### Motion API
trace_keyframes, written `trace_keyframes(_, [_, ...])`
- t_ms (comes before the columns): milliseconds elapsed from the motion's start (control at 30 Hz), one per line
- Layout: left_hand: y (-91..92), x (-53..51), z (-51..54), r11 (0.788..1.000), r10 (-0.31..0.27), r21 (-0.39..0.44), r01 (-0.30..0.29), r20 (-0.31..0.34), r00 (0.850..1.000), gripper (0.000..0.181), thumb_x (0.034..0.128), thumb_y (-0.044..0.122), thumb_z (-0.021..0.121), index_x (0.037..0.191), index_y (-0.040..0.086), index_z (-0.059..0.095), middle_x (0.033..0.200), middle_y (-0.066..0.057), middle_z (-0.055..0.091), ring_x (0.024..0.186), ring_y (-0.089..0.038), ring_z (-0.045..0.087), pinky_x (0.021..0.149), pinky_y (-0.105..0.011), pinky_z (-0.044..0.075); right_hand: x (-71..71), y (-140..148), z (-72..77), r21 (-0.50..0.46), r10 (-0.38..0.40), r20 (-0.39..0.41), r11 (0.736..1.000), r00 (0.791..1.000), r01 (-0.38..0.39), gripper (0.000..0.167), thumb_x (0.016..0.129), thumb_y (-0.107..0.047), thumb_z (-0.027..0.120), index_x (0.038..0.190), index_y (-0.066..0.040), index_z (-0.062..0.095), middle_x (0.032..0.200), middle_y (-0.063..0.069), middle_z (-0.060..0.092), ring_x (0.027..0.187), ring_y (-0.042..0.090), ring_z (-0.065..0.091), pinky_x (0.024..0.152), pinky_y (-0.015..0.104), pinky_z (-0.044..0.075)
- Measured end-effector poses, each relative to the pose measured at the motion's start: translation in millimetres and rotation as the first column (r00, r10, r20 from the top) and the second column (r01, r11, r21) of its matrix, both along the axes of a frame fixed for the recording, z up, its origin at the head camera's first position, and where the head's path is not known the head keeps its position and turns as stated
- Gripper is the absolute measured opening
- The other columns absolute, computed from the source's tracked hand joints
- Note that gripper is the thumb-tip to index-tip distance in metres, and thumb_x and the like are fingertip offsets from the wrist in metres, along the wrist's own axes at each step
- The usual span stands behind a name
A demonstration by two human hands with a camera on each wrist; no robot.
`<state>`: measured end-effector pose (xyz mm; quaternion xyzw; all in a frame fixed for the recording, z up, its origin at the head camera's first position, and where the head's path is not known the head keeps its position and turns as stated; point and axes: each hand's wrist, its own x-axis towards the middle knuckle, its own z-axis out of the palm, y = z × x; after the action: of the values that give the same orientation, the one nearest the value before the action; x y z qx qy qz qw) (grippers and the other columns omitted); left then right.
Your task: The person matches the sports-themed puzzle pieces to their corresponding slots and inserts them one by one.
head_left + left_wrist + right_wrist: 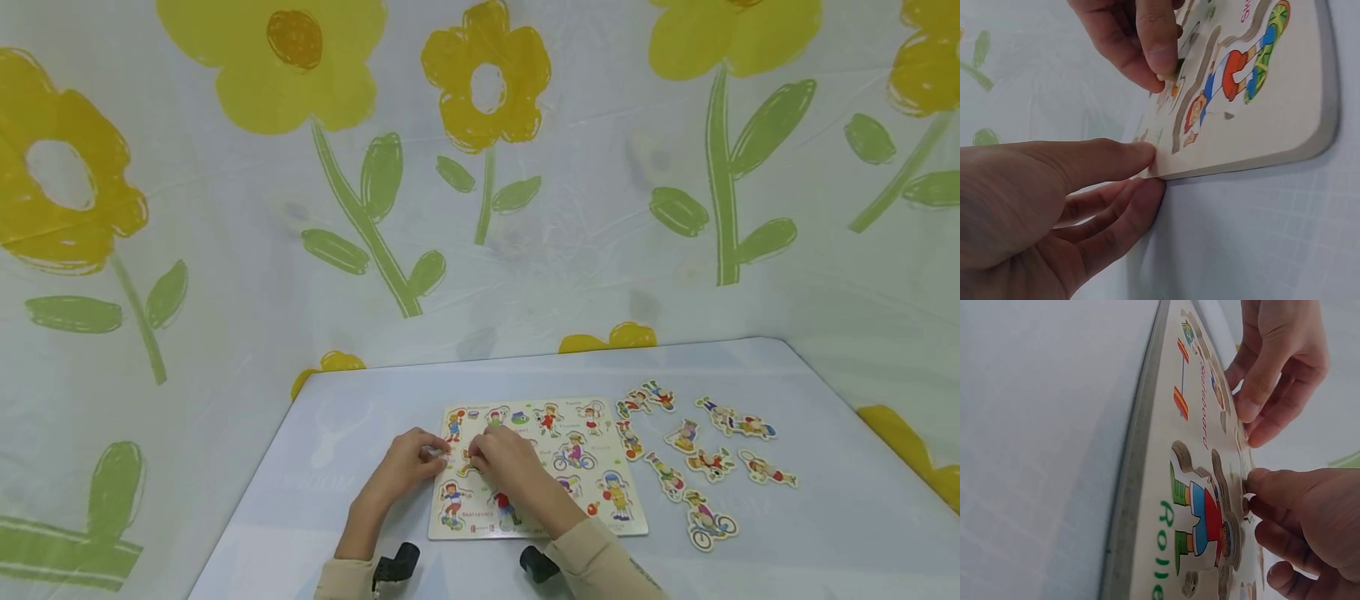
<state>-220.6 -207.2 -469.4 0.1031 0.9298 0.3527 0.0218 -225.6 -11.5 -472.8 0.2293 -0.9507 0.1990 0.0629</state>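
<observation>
A wooden puzzle board (633, 521) with pictures of children in sports lies on the table. At its left edge is my left hand (401, 468); in the left wrist view that hand (1054, 194) has its thumb on the board's top (1260, 140) and its fingers against the side. My right hand (513, 471) is over the board's left middle, thumb and fingertips pinching a small figure piece (465, 464), mostly covered by the fingers. The right wrist view shows the right hand (1310, 519) low over the board (1141, 506), close to the left hand (1285, 369).
Several loose figure pieces lie right of the board, among them a cyclist (708, 521) and a racket player (767, 469). A flower-printed cloth (525, 292) stands behind the white table (360, 400). Two black devices (397, 562) are at the wrists.
</observation>
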Motion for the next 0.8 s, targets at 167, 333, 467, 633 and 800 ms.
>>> trace_keyframes(167, [1.1,-1.6,-2.7,0.999,0.022,-0.025,-0.023,-0.025,0.999,0.021,0.0851,0.006,0.072,0.106,0.006,0.073,0.104,-0.010,0.064,0.078,-0.012,0.060,0.063,-0.021,0.049,-5.6,-2,-1.5,0.010,-0.002,-0.020,1.000,1.000,0.002,0.010,0.089,-0.025,0.072,0.095,-0.019,0.076,0.085,-0.006,0.064,0.072,0.007,0.047,0.066,0.021,0.045])
trace_keyframes(333, [2.6,-2.4,-2.0,0.999,0.027,-0.033,-0.029,-0.041,0.999,0.024,0.0850,0.005,0.072,0.109,0.005,0.073,0.107,-0.011,0.065,0.080,-0.013,0.061,0.066,-0.023,0.050,-7.7,-2,-3.2,-0.012,-0.017,-0.020,1.000,1.000,0.017,0.010,0.089,-0.025,0.072,0.095,-0.018,0.077,0.083,-0.006,0.064,0.071,0.007,0.046,0.064,0.020,0.043])
trace_keyframes(467, [2.7,-2.5,-0.8,0.999,0.026,-0.025,-0.027,-0.036,0.999,0.021,0.0845,0.005,0.072,0.106,0.005,0.074,0.108,-0.011,0.066,0.082,-0.014,0.062,0.068,-0.026,0.052,-6.5,0,-3.3,-0.036,-0.017,-0.017,0.999,1.000,0.017,0.012,0.088,-0.025,0.073,0.098,-0.018,0.077,0.085,-0.005,0.066,0.071,0.007,0.047,0.065,0.021,0.043])
trace_keyframes(633, [0.5,-2.4,-1.7,1.000,0.012,-0.018,-0.012,-0.027,1.000,0.020,0.0820,0.004,0.074,0.102,0.007,0.075,0.110,-0.012,0.067,0.086,-0.017,0.064,0.072,-0.031,0.054,-3.7,6,-1.8,-0.048,0.028,0.008,0.998,1.000,-0.028,0.017,0.090,-0.024,0.071,0.105,-0.017,0.076,0.088,-0.005,0.066,0.072,0.006,0.047,0.065,0.020,0.043])
trace_keyframes(800, [-1.0,-2.5,-3.0,1.000,0.006,-0.007,-0.006,-0.027,1.000,0.020,0.0816,0.004,0.075,0.102,0.007,0.075,0.110,-0.011,0.067,0.087,-0.017,0.064,0.072,-0.030,0.054,-0.8,20,4.1,-0.051,0.123,0.060,0.992,0.991,-0.120,0.020,0.092,-0.023,0.068,0.111,-0.018,0.074,0.093,-0.007,0.068,0.075,0.006,0.050,0.068,0.022,0.045])
